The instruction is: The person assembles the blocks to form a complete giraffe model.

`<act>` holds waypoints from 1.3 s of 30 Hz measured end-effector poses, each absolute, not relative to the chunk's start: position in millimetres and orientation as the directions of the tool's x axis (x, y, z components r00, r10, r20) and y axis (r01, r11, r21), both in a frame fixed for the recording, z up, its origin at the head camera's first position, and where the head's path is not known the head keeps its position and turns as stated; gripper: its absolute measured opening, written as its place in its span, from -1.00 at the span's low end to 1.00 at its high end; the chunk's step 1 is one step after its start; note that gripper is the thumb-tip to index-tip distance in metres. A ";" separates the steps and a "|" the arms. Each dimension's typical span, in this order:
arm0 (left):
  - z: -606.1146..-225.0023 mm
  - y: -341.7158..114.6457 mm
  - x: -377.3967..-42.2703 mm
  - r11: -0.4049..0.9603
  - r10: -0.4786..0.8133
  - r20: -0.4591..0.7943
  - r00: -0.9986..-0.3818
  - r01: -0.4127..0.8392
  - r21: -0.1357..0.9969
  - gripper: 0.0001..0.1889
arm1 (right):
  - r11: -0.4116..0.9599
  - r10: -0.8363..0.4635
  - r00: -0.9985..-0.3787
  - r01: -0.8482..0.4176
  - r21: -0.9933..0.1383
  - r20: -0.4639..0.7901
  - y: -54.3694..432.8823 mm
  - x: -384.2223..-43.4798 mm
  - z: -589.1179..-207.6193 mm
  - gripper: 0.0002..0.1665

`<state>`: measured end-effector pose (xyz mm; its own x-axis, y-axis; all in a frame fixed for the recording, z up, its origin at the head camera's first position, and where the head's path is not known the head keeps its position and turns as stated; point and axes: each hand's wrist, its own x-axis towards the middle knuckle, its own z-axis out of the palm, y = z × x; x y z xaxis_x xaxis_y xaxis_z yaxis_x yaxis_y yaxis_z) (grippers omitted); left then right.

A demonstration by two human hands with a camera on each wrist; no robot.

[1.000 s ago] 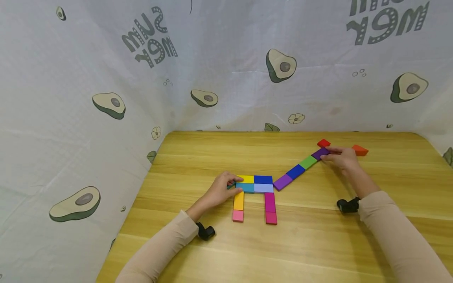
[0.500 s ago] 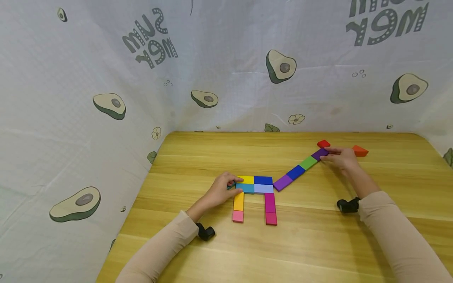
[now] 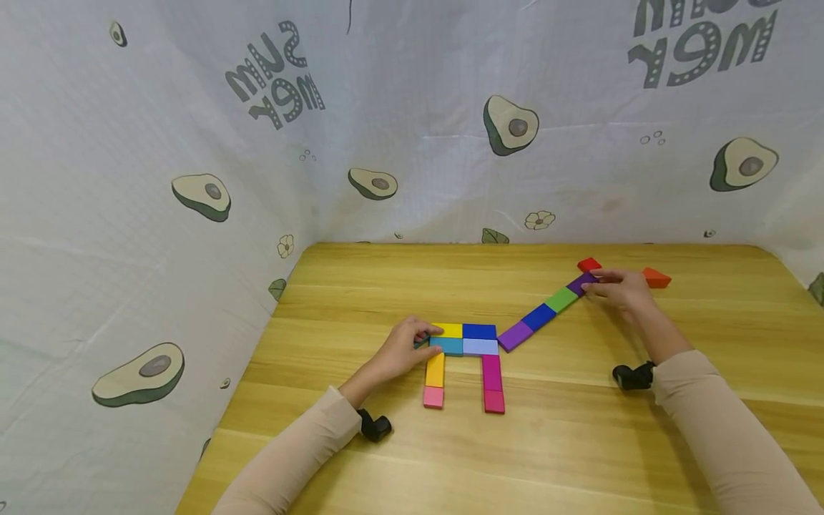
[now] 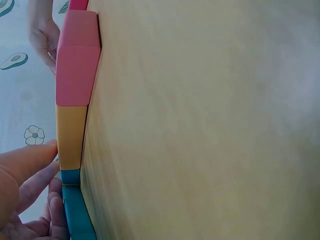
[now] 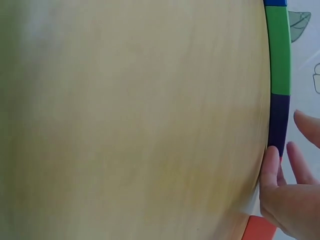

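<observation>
Flat coloured blocks lie on the wooden table, pressed edge to edge. My left hand (image 3: 407,345) rests at the left end of the block group, a fingertip at the yellow block (image 3: 453,330) and the thumb on the teal block (image 3: 448,347). A dark teal block (image 4: 79,215) lies partly hidden under that hand. Up at the right, a slanted row runs from the purple block (image 3: 515,336) through the blue block (image 3: 538,317) and green block (image 3: 561,300) to the dark purple block (image 3: 581,283). My right hand (image 3: 623,292) pinches that last block's outer end between thumb and finger.
A red block (image 3: 589,265) lies just beyond the dark purple one, and an orange-red block (image 3: 656,278) right of my right hand. Two block legs, orange (image 3: 435,370) with pink (image 3: 433,398) and magenta (image 3: 492,373), point towards me. A patterned curtain (image 3: 418,107) hangs behind the table.
The head view has tilted up slightly, so everything sits a little lower in it. Both hands and the blocks keep their places on the table.
</observation>
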<state>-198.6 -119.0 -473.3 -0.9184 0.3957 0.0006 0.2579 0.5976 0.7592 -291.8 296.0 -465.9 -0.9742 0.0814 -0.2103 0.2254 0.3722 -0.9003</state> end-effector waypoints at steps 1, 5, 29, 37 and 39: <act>-473.6 -118.9 -198.6 0.600 0.395 -0.001 -0.919 0.257 0.757 -0.67 | 0.347 0.086 -0.975 0.223 -0.911 -0.206 296.5 -292.3 -466.2 -0.29; -475.2 -118.8 -199.6 0.612 0.390 -0.008 -0.921 0.252 0.750 -0.67 | 0.233 0.129 -0.974 0.213 -0.949 -0.187 297.8 -295.0 -466.5 -0.41; -478.9 -120.9 -203.2 0.608 0.399 -0.009 -0.917 0.257 0.751 -0.67 | 0.119 0.278 -0.911 0.347 -0.930 -0.304 306.1 -323.8 -464.3 -0.56; -477.3 -121.4 -203.1 0.610 0.393 -0.008 -0.920 0.254 0.751 -0.67 | 0.267 0.241 -0.938 0.312 -0.912 -0.250 305.7 -328.6 -468.5 -0.32; -477.5 -121.8 -203.0 0.610 0.396 -0.004 -0.918 0.260 0.749 -0.67 | 0.296 0.240 -0.939 0.312 -0.903 -0.246 305.1 -329.5 -469.3 -0.28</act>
